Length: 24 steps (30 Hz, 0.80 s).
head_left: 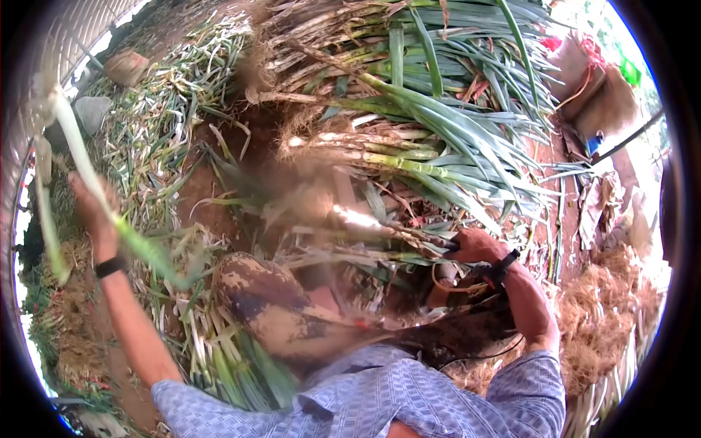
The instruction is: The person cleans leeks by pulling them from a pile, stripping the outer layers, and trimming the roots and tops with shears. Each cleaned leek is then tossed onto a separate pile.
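Note:
At the left, my left hand (95, 201) is raised beside a white-and-green stalk (73, 131) that is blurred by motion; the grip is not clear. On the right, my right hand (478, 246) is closed around a dark handle (451, 247), close to the tips of some stalks. A blurred, bright shape (354, 217) lies left of it. Just beyond my hands, a large pile of leeks (438, 117) lies with roots to the left and green leaves to the right.
Trimmed leeks (226, 365) lie by my left knee (255, 292). Cut leaves (153, 131) cover the ground at the left. Cut-off or bundled roots (599, 321) are heaped at the lower right. A sack (602, 98) stands at the upper right, and stones (125, 67) at the upper left.

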{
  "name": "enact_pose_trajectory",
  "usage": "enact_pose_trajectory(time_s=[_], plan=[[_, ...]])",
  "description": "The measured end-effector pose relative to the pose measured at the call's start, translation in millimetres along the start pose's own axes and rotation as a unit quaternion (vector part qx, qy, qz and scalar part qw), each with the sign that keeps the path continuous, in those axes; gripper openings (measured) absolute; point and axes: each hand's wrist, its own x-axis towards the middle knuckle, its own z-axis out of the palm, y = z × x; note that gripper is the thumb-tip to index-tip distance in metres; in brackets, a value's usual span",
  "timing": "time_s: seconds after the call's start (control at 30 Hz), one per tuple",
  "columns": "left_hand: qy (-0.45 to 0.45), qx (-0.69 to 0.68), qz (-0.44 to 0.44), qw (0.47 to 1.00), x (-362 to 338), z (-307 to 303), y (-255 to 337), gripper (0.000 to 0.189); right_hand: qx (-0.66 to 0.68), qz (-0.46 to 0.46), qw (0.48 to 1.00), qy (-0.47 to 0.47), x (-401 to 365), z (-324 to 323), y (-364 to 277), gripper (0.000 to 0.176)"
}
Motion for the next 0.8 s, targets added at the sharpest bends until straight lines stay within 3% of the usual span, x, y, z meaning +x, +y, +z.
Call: enact_pose_trajectory(time_s=[0.1,0.17,0.2,0.23,0.27,0.3,0.33,0.37,0.4,0.47,0.53,0.57,0.6,0.7,0.8], plan=[[0.06,0.3,-0.055,0.95,28,-114,-56,0.049,0.015,-0.01,1.0,0.015,-6,3,10,0.045],[0.106,0.578,-0.059,0.807,14,-157,-107,0.049,0.0,-0.002,1.0,0.004,-6,10,20,0.045],[0.1,0.669,0.014,0.736,-19,-140,-112,0.045,-0.004,0.004,1.0,-0.006,-11,8,19,0.044],[0.079,0.633,0.101,0.764,-24,-150,-136,0.042,-0.01,0.012,1.0,-0.014,-13,6,20,0.044],[0.102,0.56,0.099,0.816,-54,-87,-112,0.036,-0.024,0.023,0.999,-0.024,-14,6,22,0.044],[0.041,0.415,0.035,0.908,-87,-22,-77,0.031,-0.021,0.038,0.999,-0.019,-17,8,24,0.045],[-0.033,0.294,0.061,0.953,-113,23,-74,0.029,-0.021,0.049,0.998,-0.013,-18,9,26,0.046],[-0.169,0.139,-0.067,0.974,-150,75,-47,0.029,-0.023,0.057,0.998,-0.005,-16,8,26,0.047],[-0.273,0.072,-0.038,0.959,-178,127,-40,0.03,-0.006,0.047,0.999,0.014,-15,11,31,0.048],[-0.393,-0.012,-0.206,0.896,-233,202,-66,0.029,-0.013,0.066,0.998,-0.003,-18,2,22,0.048],[-0.491,-0.045,-0.309,0.814,-281,264,-128,0.029,-0.019,0.082,0.996,-0.009,-20,4,27,0.049],[-0.474,-0.081,-0.356,0.801,-302,287,-149,0.029,-0.033,0.093,0.995,-0.01,-17,7,34,0.049],[-0.488,-0.109,-0.421,0.757,-321,310,-189,0.03,-0.046,0.106,0.993,-0.014,-16,11,40,0.049],[-0.439,-0.12,-0.417,0.787,-383,353,-292,0.042,-0.049,0.138,0.989,-0.023,-18,20,50,0.05],[-0.396,-0.131,-0.454,0.788,-405,387,-305,0.044,-0.041,0.152,0.987,-0.023,-24,17,50,0.05]])
